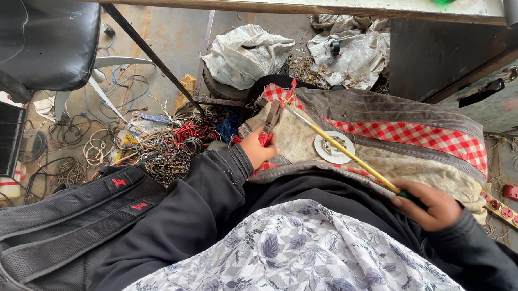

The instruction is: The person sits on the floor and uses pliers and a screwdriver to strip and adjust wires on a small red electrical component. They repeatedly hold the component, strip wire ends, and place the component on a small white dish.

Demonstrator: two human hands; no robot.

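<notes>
My left hand grips red-handled pliers, whose jaws point up toward the end of a long thin yellow rod. My right hand holds the near end of that rod by a green handle. The rod runs diagonally across a dirty cloth with a red-and-white checked lining spread over my lap. A round white disc with a hole in its middle lies on the cloth under the rod. Red wire bits show at the rod's far tip.
A black backpack lies at my left. Tangled wires cover the floor beside a black chair. A workbench edge runs along the top, with crumpled grey cloths beneath. A yellow power strip lies at right.
</notes>
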